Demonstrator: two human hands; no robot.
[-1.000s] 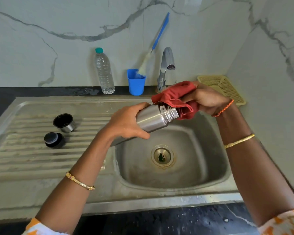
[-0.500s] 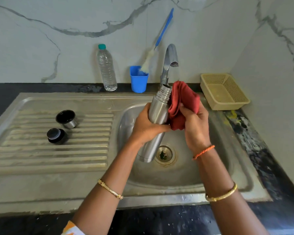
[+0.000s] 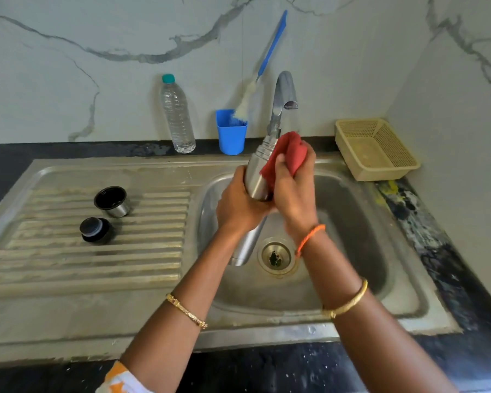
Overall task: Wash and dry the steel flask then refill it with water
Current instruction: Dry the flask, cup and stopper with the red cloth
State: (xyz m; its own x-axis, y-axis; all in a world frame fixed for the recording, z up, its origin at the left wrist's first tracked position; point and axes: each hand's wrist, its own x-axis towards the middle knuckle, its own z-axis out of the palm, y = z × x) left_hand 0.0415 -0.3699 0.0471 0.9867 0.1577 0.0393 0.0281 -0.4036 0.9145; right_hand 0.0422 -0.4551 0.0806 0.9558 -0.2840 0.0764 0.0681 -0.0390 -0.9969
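The steel flask stands nearly upright over the sink basin, its open threaded neck just below the tap. My left hand grips the flask round its middle. My right hand holds a red cloth pressed against the flask's upper right side. The flask's lower end shows below my left wrist, near the drain. Its steel cup lid and black stopper lie on the drainboard at the left.
A plastic water bottle and a blue cup with a blue-handled bottle brush stand against the back wall. A beige plastic basket sits at the back right. The marble wall closes in on the right.
The flask has swung from lying sideways to nearly upright. My right hand with the cloth has moved from the flask's mouth down onto its upper side.
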